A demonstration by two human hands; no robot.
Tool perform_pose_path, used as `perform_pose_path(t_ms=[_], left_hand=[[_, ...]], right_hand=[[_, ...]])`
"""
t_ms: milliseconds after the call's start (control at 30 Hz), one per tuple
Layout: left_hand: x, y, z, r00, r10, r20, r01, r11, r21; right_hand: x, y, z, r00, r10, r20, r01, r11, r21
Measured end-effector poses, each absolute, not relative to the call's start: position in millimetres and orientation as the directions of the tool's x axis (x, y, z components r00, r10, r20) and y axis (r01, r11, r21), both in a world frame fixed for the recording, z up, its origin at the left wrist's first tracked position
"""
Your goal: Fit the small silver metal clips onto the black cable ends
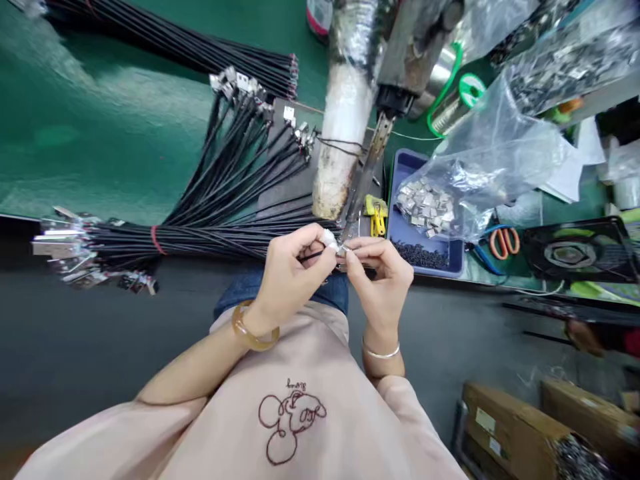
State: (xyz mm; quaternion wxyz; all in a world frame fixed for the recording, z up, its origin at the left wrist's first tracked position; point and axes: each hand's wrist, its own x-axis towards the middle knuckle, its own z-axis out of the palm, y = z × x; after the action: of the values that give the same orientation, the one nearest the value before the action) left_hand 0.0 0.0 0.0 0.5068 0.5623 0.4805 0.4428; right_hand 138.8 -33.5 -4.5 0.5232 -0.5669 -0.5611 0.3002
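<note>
Black cable: short length visible inside the curl of the left hand, long axis roughly crosswise to the wearer, near end directed at the right hand. Small silvery piece at that end, in the narrow gap between the two sets of fingertips; its own axis cannot be read, being mostly covered.

Appearance: cable thin, round, dark; piece bright, metallic, outline indistinct at this size. Whether the two are joined: cannot tell.

Hands: left grasping the cable, thumb against forefinger, white coverings on those tips. Right pinching the silvery piece between thumb and forefinger, other fingers curled.

Surroundings: cable bundle just beyond and left of the left hand, strands also roughly crosswise, bound by a red band. Blue tray right of the right hand. Yellow tool just beyond the right hand.
</note>
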Motion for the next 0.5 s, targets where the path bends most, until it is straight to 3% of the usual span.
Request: perform_pose_path(t_ms=[333,433,500], left_hand=[[-1,-2,-4,0.186,0.983,0.013,0.152,-0.042,0.987],[-5,-5,-4,0.241,0.969,0.056,0.181,-0.102,0.978],[-11,-8,-4,0.321,0.942,0.097,0.197,-0.167,0.966]], right_hand=[[142,-38,-12,0.207,0.94,0.272,0.416,0.167,-0.894],[148,-40,-8,0.322,0.823,0.467,0.546,0.242,-0.802],[153,-42,1,0.39,0.605,0.694,0.653,0.35,-0.672]])
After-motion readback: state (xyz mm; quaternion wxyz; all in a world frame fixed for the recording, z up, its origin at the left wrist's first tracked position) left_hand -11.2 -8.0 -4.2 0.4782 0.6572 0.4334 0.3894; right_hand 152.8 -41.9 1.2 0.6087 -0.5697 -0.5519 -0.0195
